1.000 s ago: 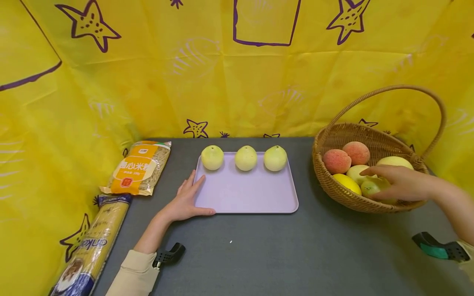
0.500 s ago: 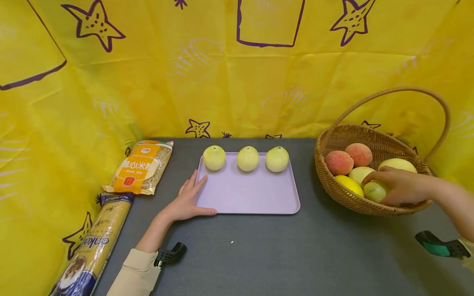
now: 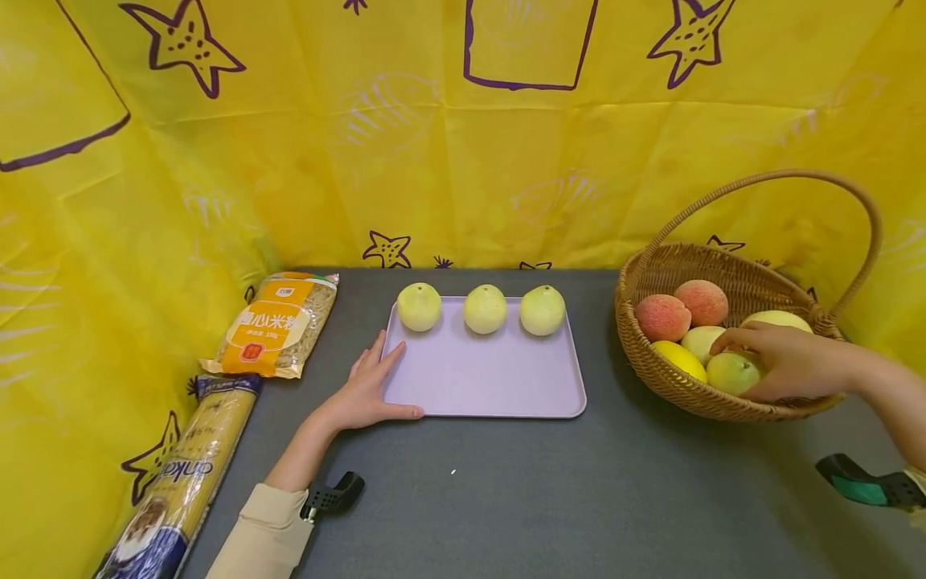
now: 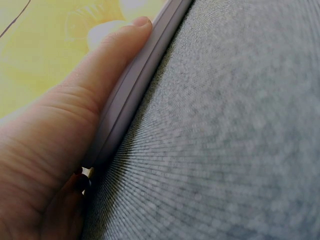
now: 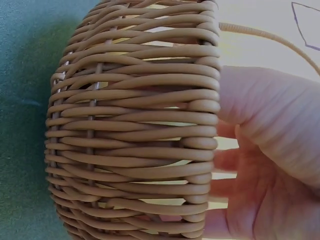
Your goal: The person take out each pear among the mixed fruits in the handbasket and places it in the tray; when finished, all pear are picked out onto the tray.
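My left hand point(image 3: 365, 394) lies at the left end of a lilac tray point(image 3: 485, 378), its fingers straight and spread along the left rim. Its thumb point(image 4: 107, 62) rests against the near rim in the left wrist view. On the tray, three pale yellow-green round fruits point(image 3: 485, 310) stand in a row along the far edge. Inside the wicker basket point(image 3: 694, 394), my right hand point(image 3: 803, 362) curls round a pale green round fruit point(image 3: 734, 373). In the right wrist view the basket wall point(image 5: 135, 125) hides that fruit and most of the fingers.
Two peaches point(image 3: 663, 318), a yellow lemon-like fruit point(image 3: 678, 362) and other pale fruits fill the basket, whose tall handle point(image 3: 796, 174) arches above. At left lie an orange noodle bag point(image 3: 271, 326) and a long pasta packet point(image 3: 188, 474). A yellow curtain point(image 3: 477, 177) hangs behind.
The right hand has lowered onto the pale green fruit and closed round it; the fruit has turned slightly. The left hand stays on the tray. The head view has shifted slightly.
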`<action>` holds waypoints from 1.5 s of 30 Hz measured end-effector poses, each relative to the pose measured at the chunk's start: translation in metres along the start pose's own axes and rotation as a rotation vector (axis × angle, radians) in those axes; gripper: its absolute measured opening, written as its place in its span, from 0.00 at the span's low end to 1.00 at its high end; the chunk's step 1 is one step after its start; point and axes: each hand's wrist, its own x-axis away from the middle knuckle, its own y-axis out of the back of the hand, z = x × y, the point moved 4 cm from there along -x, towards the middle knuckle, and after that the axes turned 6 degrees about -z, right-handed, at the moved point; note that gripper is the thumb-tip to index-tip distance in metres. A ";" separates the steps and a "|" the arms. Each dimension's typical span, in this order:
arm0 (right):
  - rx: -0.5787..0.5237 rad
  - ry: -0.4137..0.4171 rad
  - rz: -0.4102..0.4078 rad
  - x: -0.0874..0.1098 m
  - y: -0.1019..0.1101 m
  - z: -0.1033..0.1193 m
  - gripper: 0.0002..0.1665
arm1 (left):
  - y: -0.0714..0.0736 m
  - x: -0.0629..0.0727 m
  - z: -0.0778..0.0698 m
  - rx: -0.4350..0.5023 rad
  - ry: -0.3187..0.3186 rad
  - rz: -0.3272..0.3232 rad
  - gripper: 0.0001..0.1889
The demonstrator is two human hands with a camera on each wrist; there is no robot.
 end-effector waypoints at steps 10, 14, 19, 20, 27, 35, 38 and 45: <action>-0.001 -0.012 0.021 0.000 -0.005 0.000 0.30 | 0.001 0.001 -0.001 0.011 -0.004 -0.008 0.59; 0.014 0.022 0.005 0.000 -0.005 0.001 0.30 | 0.000 0.001 0.000 0.010 -0.001 -0.006 0.59; 0.030 -0.061 -0.014 -0.001 0.004 0.004 0.33 | 0.000 0.001 0.001 0.002 -0.004 -0.007 0.59; 0.031 -0.090 -0.012 -0.002 0.006 0.005 0.35 | 0.000 0.001 0.001 0.002 -0.004 -0.008 0.59; 0.009 -0.227 -0.050 -0.007 0.025 0.016 0.44 | 0.000 0.001 0.000 0.008 -0.008 -0.007 0.60; -0.115 -0.332 -0.154 -0.015 0.034 0.030 0.45 | 0.000 0.001 -0.001 0.003 0.003 -0.008 0.62; -0.197 -0.402 -0.163 -0.018 0.036 0.036 0.46 | 0.001 0.001 -0.001 0.003 0.001 -0.012 0.63; -0.389 -0.523 -0.186 -0.028 0.035 0.053 0.44 | -0.001 0.000 0.001 -0.002 -0.010 -0.018 0.63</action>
